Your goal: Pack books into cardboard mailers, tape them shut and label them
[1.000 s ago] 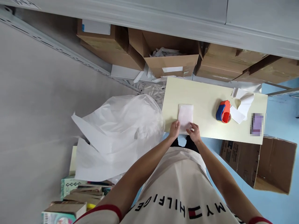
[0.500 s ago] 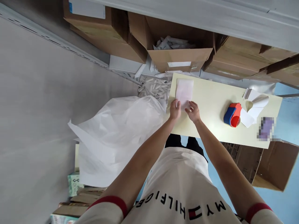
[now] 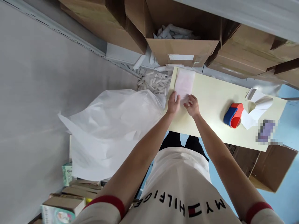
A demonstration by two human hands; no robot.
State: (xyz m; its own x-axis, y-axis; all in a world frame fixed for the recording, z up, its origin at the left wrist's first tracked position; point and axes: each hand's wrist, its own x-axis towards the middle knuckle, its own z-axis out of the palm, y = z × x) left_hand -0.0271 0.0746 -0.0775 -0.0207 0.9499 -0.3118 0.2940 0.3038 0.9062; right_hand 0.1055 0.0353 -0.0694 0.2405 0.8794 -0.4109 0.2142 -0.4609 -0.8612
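A flat, pale pinkish-white packet of thin sheets [image 3: 185, 81] lies at the left end of the cream table [image 3: 210, 93]. My left hand [image 3: 173, 103] grips its near left corner, thumb on top and fingers along the side. At the near right corner is my right hand [image 3: 192, 105], its fingers curled and the thumb and fingertips pinched at the packet's edge. What lies under the packet cannot be made out.
A red and blue tape dispenser [image 3: 233, 115] stands right of my hands, beside crumpled white paper [image 3: 259, 105]. A large translucent plastic bag [image 3: 112, 130] bulges at the left. White paper rolls [image 3: 155, 82] lie behind it. An open cardboard box [image 3: 182, 48] stands beyond the table.
The view has shifted slightly, so the boxes sit higher in it. Both hands stay at the packet's near corners, with only a small shift of the right fingers.
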